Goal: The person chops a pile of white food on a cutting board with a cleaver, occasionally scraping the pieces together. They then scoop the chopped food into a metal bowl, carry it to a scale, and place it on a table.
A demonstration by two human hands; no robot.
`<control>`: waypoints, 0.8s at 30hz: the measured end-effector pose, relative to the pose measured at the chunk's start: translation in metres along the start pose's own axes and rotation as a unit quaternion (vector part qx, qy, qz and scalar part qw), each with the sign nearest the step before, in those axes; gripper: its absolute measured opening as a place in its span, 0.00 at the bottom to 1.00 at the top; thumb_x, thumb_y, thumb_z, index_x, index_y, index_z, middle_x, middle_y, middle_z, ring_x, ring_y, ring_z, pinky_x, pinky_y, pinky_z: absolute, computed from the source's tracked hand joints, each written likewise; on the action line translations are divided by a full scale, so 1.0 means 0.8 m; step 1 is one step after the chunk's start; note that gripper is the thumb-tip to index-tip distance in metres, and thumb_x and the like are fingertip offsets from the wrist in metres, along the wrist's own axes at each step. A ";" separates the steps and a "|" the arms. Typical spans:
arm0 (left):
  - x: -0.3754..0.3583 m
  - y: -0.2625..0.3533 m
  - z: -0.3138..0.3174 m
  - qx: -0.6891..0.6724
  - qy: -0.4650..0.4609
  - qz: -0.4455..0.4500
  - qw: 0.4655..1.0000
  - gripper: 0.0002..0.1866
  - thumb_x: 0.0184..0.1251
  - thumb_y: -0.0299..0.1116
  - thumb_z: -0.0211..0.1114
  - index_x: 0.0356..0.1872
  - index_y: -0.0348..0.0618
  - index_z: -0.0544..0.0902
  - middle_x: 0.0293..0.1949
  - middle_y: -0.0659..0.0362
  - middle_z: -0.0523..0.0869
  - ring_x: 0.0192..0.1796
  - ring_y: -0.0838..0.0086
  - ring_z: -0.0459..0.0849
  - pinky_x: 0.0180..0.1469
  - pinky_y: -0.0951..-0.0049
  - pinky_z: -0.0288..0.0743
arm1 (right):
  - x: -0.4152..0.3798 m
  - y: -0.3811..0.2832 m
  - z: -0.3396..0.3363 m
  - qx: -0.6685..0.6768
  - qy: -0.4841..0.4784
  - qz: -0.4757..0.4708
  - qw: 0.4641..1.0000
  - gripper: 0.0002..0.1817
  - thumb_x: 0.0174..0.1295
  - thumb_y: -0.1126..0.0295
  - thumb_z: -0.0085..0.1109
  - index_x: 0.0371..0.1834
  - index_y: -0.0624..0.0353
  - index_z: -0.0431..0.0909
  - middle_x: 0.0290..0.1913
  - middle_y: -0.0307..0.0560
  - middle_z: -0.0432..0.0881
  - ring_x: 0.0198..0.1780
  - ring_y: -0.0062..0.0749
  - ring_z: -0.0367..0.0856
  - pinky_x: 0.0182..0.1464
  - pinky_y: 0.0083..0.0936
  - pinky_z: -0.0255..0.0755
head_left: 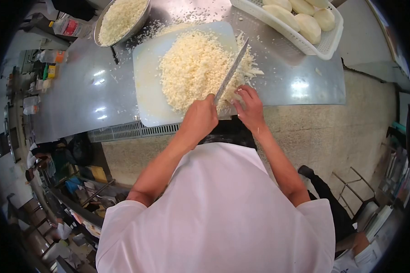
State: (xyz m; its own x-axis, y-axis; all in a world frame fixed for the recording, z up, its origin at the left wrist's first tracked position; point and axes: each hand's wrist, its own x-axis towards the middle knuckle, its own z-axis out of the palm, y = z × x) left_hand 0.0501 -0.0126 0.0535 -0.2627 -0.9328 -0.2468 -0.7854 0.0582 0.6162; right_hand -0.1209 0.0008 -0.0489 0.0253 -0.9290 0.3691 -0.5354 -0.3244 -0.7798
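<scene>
My left hand [199, 119] is closed round the handle of a kitchen knife [231, 72], its long blade pointing up and to the right across a heap of pale chopped potato [191, 68]. Curled at the near right edge of the heap, my right hand [249, 108] has its thumb and fingers about pale potato pieces [235, 97] close to the blade; the fingers partly hide them. Thin uncut strips [251, 68] lie right of the knife. Under the heap is a white cutting board [146, 91].
A metal bowl [97, 36] of chopped pieces stands at the upper left of the steel table [300, 88]. A white basket [325, 48] with peeled potatoes [307, 28] is at the upper right. Scraps lie scattered behind the board. Another person's dark-trousered leg [328, 195] shows at lower right.
</scene>
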 end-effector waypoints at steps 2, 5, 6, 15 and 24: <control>0.002 -0.019 0.028 -0.003 0.017 0.005 1.000 0.06 0.62 0.24 0.56 0.33 0.29 0.75 0.23 0.35 0.78 0.32 0.39 0.79 0.34 0.50 0.71 | 0.000 0.009 0.012 -0.009 0.011 -0.015 1.000 0.15 0.49 0.80 0.63 0.41 0.64 0.75 0.46 0.54 0.77 0.48 0.52 0.75 0.49 0.39 0.71; 0.012 -0.022 0.029 0.009 0.015 0.040 0.999 0.06 0.61 0.24 0.56 0.33 0.29 0.74 0.24 0.34 0.77 0.32 0.38 0.78 0.34 0.49 0.71 | 0.000 0.018 0.026 -0.039 0.027 -0.046 0.998 0.12 0.48 0.82 0.58 0.39 0.64 0.75 0.44 0.54 0.76 0.47 0.52 0.74 0.48 0.40 0.70; 0.006 -0.014 0.021 0.009 0.015 0.040 0.999 0.06 0.61 0.24 0.56 0.33 0.29 0.74 0.24 0.34 0.77 0.32 0.38 0.78 0.34 0.49 0.71 | 0.000 0.019 0.028 -0.058 0.033 -0.062 0.996 0.12 0.47 0.83 0.55 0.37 0.64 0.74 0.43 0.54 0.75 0.46 0.52 0.73 0.48 0.41 0.70; 0.009 -0.006 0.028 -0.004 0.019 0.062 0.998 0.05 0.60 0.22 0.55 0.33 0.29 0.74 0.23 0.33 0.77 0.30 0.38 0.79 0.32 0.48 0.70 | 0.002 0.022 0.033 -0.086 0.025 -0.081 0.993 0.13 0.44 0.84 0.53 0.36 0.65 0.73 0.42 0.56 0.74 0.45 0.53 0.71 0.48 0.42 0.68; 0.025 -0.028 0.056 -0.022 0.047 0.055 0.997 0.06 0.62 0.24 0.58 0.34 0.29 0.76 0.24 0.37 0.79 0.30 0.41 0.80 0.31 0.52 0.71 | 0.001 0.023 0.037 -0.091 0.031 -0.070 0.993 0.14 0.43 0.85 0.53 0.36 0.64 0.73 0.43 0.55 0.74 0.46 0.54 0.71 0.48 0.42 0.69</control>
State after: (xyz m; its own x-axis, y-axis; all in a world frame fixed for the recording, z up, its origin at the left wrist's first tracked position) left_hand 0.0369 -0.0168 0.0012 -0.2906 -0.9509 -0.1065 -0.7285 0.1477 0.6690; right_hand -0.1059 -0.0109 -0.0777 0.0617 -0.8625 0.5023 -0.6744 -0.4070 -0.6160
